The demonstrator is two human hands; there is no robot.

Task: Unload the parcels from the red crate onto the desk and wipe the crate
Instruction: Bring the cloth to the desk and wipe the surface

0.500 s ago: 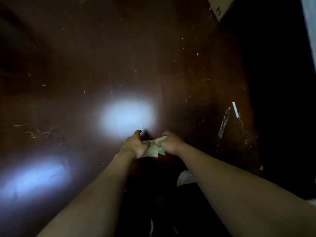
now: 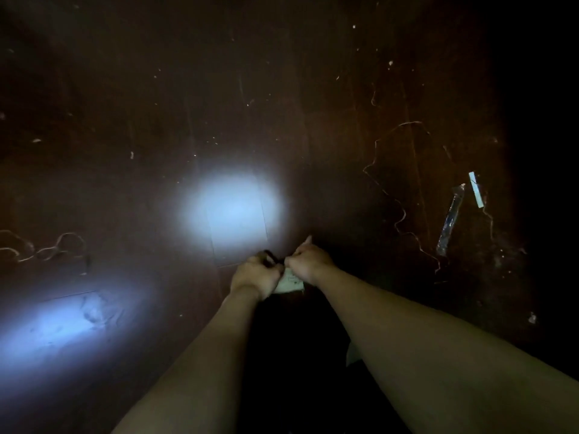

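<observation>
Both my arms reach forward over a dark brown floor. My left hand point(image 2: 255, 275) and my right hand point(image 2: 308, 261) are close together, each with its fingers curled round a small pale crumpled cloth point(image 2: 289, 283). The cloth shows only as a light patch between and below the two hands. A thin dark strand runs between the hands at their upper edge. Neither the red crate, the parcels nor the desk are in view.
The dark wooden floor point(image 2: 282, 120) carries dust specks and thin strings. Two bluish light patches point(image 2: 233, 211) lie on it. A clear plastic strip point(image 2: 451, 219) and a white strip point(image 2: 476, 189) lie at the right. The far right is black shadow.
The view has shifted, so the cardboard corner at the top is out of sight. My hands have drawn closer together over the cloth, which now shows less between them.
</observation>
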